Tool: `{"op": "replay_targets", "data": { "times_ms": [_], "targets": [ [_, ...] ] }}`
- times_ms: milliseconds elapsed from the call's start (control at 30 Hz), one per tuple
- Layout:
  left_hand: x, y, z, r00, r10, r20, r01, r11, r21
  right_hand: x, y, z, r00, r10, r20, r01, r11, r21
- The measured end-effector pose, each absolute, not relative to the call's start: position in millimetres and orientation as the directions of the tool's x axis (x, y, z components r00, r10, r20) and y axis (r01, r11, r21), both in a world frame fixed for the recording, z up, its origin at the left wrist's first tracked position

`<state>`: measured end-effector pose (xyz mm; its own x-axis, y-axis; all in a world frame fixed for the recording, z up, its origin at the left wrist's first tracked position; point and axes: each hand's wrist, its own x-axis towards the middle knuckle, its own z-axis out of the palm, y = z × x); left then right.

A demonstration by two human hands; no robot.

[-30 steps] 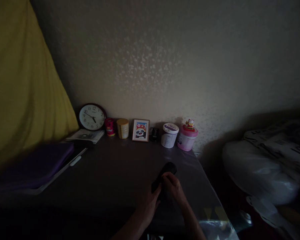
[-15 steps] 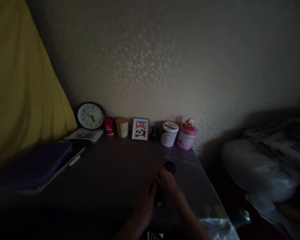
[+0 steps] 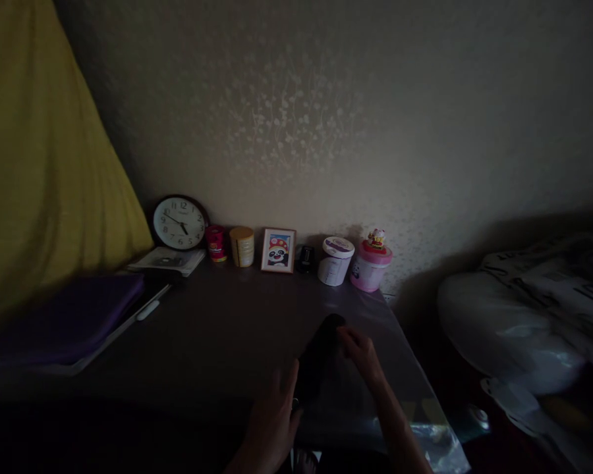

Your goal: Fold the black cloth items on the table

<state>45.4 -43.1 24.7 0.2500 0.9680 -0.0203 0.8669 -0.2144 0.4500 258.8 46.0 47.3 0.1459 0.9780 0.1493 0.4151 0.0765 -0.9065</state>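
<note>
A dark, long object (image 3: 319, 355) lies on the dark table (image 3: 217, 336) near its right edge; the light is too dim to name it. My right hand (image 3: 360, 352) rests against its right side, fingers curled at its far end. My left hand (image 3: 274, 424) sits at its near end, fingers partly stretched and touching it. Whether either hand grips it is unclear.
Along the wall stand a round clock (image 3: 179, 222), a red can (image 3: 216, 243), a yellow can (image 3: 242, 246), a framed panda picture (image 3: 279, 250), a white tub (image 3: 335, 261) and a pink tub (image 3: 369, 266). A purple folder (image 3: 69, 319) lies left. A yellow curtain (image 3: 39, 171) hangs left; bedding (image 3: 518, 322) lies right.
My right hand has shifted right, off the top of the dark object to its side. My left hand has slid back toward me along its near end.
</note>
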Motion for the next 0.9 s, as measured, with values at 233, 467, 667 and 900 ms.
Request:
{"op": "replay_targets", "data": {
  "times_ms": [233,467,667,900],
  "targets": [
    [59.5,-38.5,16.3,0.284,0.957,0.064,0.898,-0.289,0.331,216.9,49.3,53.0,-0.325,0.916,0.237,0.679,0.4,-0.616],
    [67.0,-32.8,8.7,0.248,0.966,0.073,0.895,-0.257,0.365,204.8,49.6,54.4,-0.395,0.898,0.192,0.775,0.438,-0.456],
    [70.1,-33.5,6.2,0.204,0.979,0.02,0.926,-0.199,0.321,210.0,46.7,54.4,-0.337,0.899,0.279,0.641,0.436,-0.632],
    [67.5,-36.1,28.1,0.232,0.955,-0.183,0.925,-0.159,0.345,263.8,13.4,50.1,-0.014,0.974,0.224,0.392,0.211,-0.896]
  ]
}}
